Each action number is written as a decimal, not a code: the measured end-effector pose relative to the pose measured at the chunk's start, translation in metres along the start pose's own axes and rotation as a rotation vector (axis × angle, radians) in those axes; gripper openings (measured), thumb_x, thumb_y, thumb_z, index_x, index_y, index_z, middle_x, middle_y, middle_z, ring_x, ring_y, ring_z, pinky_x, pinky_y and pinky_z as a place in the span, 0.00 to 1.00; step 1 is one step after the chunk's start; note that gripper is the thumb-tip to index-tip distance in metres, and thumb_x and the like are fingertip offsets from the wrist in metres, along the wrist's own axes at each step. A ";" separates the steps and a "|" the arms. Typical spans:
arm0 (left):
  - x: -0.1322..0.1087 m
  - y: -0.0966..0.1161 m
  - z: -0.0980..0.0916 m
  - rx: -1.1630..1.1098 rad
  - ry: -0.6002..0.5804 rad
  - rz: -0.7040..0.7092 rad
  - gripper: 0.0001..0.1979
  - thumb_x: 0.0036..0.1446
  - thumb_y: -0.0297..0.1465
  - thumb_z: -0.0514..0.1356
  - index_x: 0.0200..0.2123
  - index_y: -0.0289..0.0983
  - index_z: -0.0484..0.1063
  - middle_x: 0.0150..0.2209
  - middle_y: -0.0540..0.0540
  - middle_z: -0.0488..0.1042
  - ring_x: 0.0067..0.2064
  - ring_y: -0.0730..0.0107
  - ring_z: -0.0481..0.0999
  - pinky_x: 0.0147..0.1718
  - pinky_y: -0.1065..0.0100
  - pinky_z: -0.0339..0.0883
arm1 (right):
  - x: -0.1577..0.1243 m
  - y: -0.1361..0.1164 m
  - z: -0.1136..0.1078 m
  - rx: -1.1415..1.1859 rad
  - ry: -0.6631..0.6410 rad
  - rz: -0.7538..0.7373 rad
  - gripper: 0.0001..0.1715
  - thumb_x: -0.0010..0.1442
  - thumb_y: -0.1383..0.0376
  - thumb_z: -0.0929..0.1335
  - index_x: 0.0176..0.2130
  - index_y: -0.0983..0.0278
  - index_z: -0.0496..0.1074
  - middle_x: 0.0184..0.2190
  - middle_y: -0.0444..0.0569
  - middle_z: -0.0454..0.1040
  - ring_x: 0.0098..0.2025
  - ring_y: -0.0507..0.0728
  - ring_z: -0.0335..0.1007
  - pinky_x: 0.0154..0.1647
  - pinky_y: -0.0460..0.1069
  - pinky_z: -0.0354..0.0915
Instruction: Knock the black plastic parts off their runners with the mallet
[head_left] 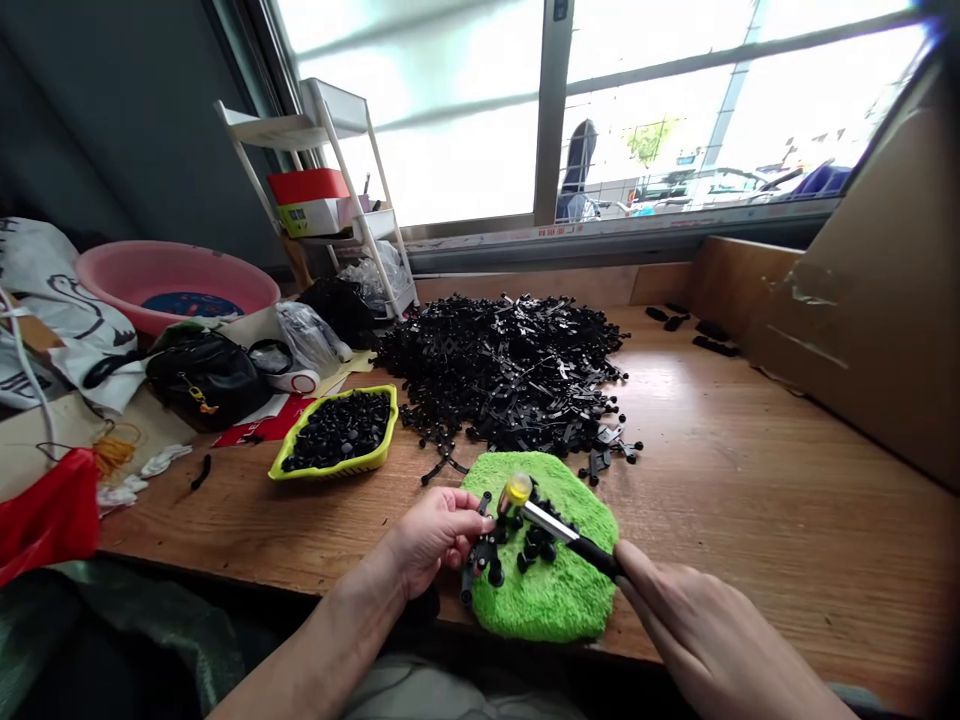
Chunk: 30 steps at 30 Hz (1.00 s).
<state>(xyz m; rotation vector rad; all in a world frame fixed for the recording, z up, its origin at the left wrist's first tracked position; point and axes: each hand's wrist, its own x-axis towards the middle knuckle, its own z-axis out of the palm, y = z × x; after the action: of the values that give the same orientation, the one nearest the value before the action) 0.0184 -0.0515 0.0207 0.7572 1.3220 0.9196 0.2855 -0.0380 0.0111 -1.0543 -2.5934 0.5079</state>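
My left hand pinches a black plastic part with rounded ends at the left edge of a bright green fuzzy pad. In my right hand is a small mallet with a yellow-faced head, a silver shaft and a black handle. Its head is over the pad, close to my left fingertips; whether it touches anything there I cannot tell. Several small black knob-like pieces lie on the pad, partly hidden under the mallet's shaft.
Behind the pad spreads a large heap of black plastic parts. A yellow basket of black round-headed pieces stands to the left. Farther left are a black bag and a pink basin. A cardboard box borders the right side.
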 end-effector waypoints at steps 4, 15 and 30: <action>-0.002 0.000 -0.001 -0.008 -0.020 0.025 0.09 0.42 0.30 0.63 0.26 0.32 0.66 0.16 0.56 0.62 0.14 0.86 0.56 0.12 0.81 0.48 | -0.001 0.000 0.009 0.008 -0.001 0.013 0.18 0.70 0.58 0.48 0.49 0.61 0.56 0.32 0.49 0.70 0.33 0.61 0.68 0.26 0.51 0.58; -0.006 -0.001 -0.001 -0.093 -0.035 0.022 0.14 0.41 0.32 0.66 0.28 0.33 0.64 0.19 0.55 0.64 0.16 0.85 0.57 0.14 0.80 0.53 | -0.007 0.007 0.015 0.120 0.279 -0.006 0.15 0.68 0.56 0.53 0.44 0.59 0.62 0.40 0.48 0.72 0.41 0.61 0.69 0.22 0.45 0.61; -0.007 0.004 0.006 -0.030 0.001 0.006 0.15 0.40 0.33 0.66 0.23 0.34 0.61 0.15 0.58 0.60 0.14 0.86 0.54 0.13 0.80 0.49 | -0.004 -0.008 0.014 -0.002 0.442 0.049 0.17 0.66 0.53 0.56 0.39 0.59 0.67 0.24 0.46 0.71 0.25 0.60 0.70 0.18 0.46 0.60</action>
<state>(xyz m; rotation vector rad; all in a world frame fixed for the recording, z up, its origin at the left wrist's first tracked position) 0.0241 -0.0557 0.0284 0.7379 1.3050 0.9431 0.2776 -0.0494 0.0014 -1.0906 -2.1853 0.2462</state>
